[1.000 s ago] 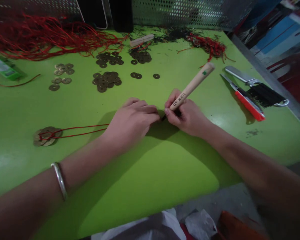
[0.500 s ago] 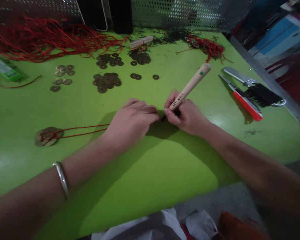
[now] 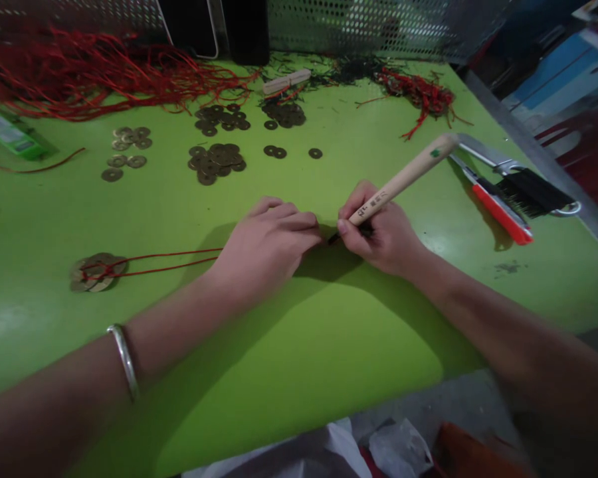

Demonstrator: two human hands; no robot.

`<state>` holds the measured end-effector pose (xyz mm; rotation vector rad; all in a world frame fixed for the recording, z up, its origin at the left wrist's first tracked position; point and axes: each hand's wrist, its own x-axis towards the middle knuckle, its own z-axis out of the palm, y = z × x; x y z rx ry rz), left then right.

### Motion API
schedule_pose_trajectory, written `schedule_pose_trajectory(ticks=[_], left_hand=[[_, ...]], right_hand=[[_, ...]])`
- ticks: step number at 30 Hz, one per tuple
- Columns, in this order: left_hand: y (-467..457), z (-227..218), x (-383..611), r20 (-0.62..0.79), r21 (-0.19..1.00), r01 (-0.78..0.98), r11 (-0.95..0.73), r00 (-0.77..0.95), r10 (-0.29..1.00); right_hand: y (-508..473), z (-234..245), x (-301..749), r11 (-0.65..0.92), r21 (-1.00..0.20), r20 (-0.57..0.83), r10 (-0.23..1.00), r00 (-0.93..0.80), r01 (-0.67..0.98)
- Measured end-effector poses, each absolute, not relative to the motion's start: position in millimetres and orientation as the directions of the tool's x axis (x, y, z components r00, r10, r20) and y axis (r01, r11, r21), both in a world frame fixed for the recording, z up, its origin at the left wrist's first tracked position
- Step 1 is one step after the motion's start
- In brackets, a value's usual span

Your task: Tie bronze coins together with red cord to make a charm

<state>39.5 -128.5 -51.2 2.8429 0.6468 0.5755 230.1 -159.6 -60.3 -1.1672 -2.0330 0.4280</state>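
Note:
My left hand (image 3: 269, 242) rests on the green table, fingers pinched over a doubled red cord (image 3: 174, 253). To the left, that cord runs to a bundle of overlapping brass coins (image 3: 99, 272) bound with red cord. In my right hand (image 3: 383, 236) is a wooden-handled tool (image 3: 408, 172) with printed marks, held like a pen and slanting up to the right. Its thin dark tip points down to the table, close beside my left fingertips. Whether the tip touches the cord end is hidden by the fingers and shadow.
Loose holed coins (image 3: 216, 160) lie in several groups beyond my hands. Red cords (image 3: 104, 76) are heaped at the back left, near a green box (image 3: 12, 136). A red-handled cutter (image 3: 501, 212) and a black-bristled brush (image 3: 533, 189) lie at the right.
The wooden-handled tool leans lower to the right, and my right hand has shifted slightly right. My left hand keeps its pinch; the whole view has moved slightly.

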Motion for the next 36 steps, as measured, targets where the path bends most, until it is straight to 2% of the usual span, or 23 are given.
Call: schedule_pose_trajectory(ticks=[5,12,22,24,30,36], left_hand=[[-128.8,-53.7,39.2,0.32,0.224,0.407,-0.886,0.828,0.461],[-129.0,-53.9,39.2,0.315,0.228,0.445,-0.866,0.808,0.498],[-131.9,-58.5,39.1,0.29,0.155,0.492,-0.857,0.806,0.515],[-131.9,-59.3,39.2,0.287,0.157,0.501,-0.851,0.801,0.525],[-130.5,-57.0,40.8,0.221,0.258,0.537,-0.803,0.776,0.59],[-128.9,-56.8,41.8,0.204,0.265,0.546,-0.795,0.774,0.599]], right_hand=[[-160.4,-58.2,230.0,0.518,-0.618,0.469,0.846,-0.251,0.591],[-160.6,-58.3,233.2,0.476,-0.7,0.423,0.877,-0.227,0.532],[-162.7,-51.2,234.4,0.46,-0.75,0.407,0.887,-0.217,0.475],[-162.9,-47.1,238.4,0.489,-0.729,0.413,0.872,-0.261,0.48],[-161.2,-41.0,248.8,0.583,-0.547,0.346,0.811,-0.472,0.601],[-161.3,-43.8,248.5,0.543,-0.584,0.284,0.833,-0.474,0.604]])
